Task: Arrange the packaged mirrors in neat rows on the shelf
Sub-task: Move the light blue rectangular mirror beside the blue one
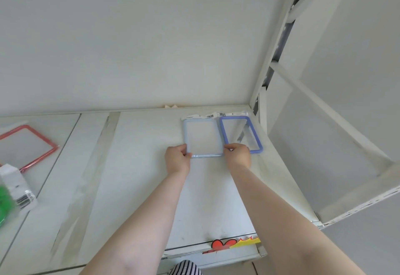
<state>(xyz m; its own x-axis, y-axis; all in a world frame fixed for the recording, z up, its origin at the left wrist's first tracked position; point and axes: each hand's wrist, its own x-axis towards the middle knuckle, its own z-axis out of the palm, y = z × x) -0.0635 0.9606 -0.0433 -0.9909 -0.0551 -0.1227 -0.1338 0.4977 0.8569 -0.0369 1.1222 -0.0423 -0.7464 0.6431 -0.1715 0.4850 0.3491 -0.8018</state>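
Left fingers: curled over the near left corner of the pale blue framed mirror (203, 137), pinching its rim between thumb and fingertips
Right fingers: pinched on the near right corner of the same frame, knuckles bunched close together
Left hand (177, 159): rests low on the shelf, wrist straight, arm reaching in from below
Right hand (237, 155): mirrors the left, lying partly over the near left corner of the purple framed mirror (241, 133)
Why held so: a grip at both near corners probably lets the person square the frame and slide it tight beside its neighbour
Pale blue mirror: flat on the shelf, long side running toward the back wall, its right edge touching or just beside the purple one; cannot tell which
Purple mirror: flat in the back right corner, near the shelf's upright post
Packaging: clear glossy film with white barcode header cards at the far ends of both mirrors, slightly crumpled
Frames: thin rounded-corner rectangles, likely plastic; the glass reflects the white surroundings
Shelf (140, 166): white painted board, smooth, scuffed, with strips of pale tape running front to back
Red framed mirror (26, 147): well apart on the far left, lying askew
Green packaged item (5, 205): at the left edge, partly cut off, with a barcode card
Row so far: two mirrors side by side; the rest seemingly not yet placed
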